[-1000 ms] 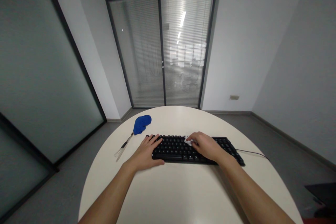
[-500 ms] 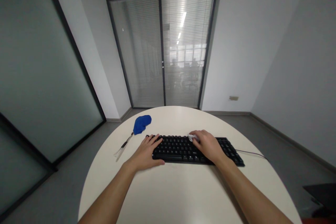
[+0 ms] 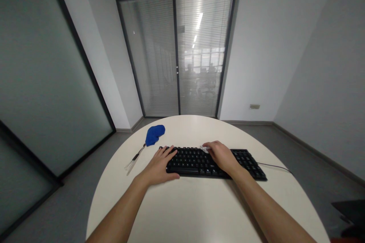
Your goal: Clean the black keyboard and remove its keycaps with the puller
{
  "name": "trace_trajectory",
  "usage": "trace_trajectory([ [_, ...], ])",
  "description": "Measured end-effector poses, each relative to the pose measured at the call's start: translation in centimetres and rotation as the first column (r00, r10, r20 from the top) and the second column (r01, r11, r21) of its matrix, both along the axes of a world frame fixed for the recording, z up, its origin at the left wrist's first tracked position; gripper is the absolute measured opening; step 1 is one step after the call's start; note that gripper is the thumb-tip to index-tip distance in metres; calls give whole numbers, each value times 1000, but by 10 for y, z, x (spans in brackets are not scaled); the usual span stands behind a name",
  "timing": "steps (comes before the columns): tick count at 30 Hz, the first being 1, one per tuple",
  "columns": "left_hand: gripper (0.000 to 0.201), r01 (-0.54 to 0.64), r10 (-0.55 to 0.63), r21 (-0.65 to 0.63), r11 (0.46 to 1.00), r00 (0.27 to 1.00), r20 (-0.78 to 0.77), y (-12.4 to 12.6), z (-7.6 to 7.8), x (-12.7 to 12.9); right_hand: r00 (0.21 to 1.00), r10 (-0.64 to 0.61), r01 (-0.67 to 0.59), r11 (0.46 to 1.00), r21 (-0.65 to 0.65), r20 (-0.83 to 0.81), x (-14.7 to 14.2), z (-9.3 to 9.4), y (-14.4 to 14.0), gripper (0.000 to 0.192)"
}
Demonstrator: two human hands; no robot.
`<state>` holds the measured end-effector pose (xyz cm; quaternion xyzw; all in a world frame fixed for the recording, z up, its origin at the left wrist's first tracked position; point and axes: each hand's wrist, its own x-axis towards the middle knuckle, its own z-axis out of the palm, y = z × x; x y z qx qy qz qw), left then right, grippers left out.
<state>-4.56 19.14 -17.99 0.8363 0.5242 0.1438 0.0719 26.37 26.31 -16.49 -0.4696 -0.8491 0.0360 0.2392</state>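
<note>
Wiping at the keys of a keyboard, as the step in hand appears to be. The keyboard (image 3: pixel 188 161) lies flat on the round table (image 3: pixel 182 209), its long side across the person's front, its cable (image 3: pixel 275 166) running off to the right. The left hand (image 3: pixel 158 168) rests on the keyboard's left end, fingers spread and gripping nothing, the thumb lying along the near edge; it seems to serve as a brace. The right hand (image 3: pixel 224 156) reaches over the keys right of the middle, thumb and fingers pinched on a white wad (image 3: pixel 203 148) at the far row; whether the wad presses on the keys or only skims them cannot be told. A further stroke would call for a firm pinch, light pressure along the row, and a steady left hand lest the board slide. Beyond the left hand lie a blue cloth (image 3: pixel 154 135) and, at its near end, a slim tool (image 3: pixel 135 156), both apart from the hands; whether the two are joined is unclear.
</note>
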Motion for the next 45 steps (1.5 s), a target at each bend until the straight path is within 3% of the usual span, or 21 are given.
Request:
trace_trajectory([
  [10, 97, 0, 0, 7, 1000, 1000, -10, 2, -3, -1, 995, -83, 85, 996, -24, 61, 38, 3, 4, 33],
  [16, 96, 4, -4, 15, 1000, 1000, -1, 2, -4, -2, 995, -94, 94, 995, 18, -29, 48, -3, 6, 32],
  [28, 97, -4, 4, 4, 1000, 1000, -19, 1, -2, -1, 991, 118, -122, 991, -54, -60, 48, 4, 1, 28],
  [34, 101, -6, 6, 2, 1000, 1000, -19, 0, 0, 0, 991, 110, -115, 991, -68, -76, 41, 1, 0, 33],
  [45, 97, -36, 36, 3, 999, 999, -10, 0, 3, 1, 980, 199, -199, 970, -143, -15, 31, 20, -15, 37],
])
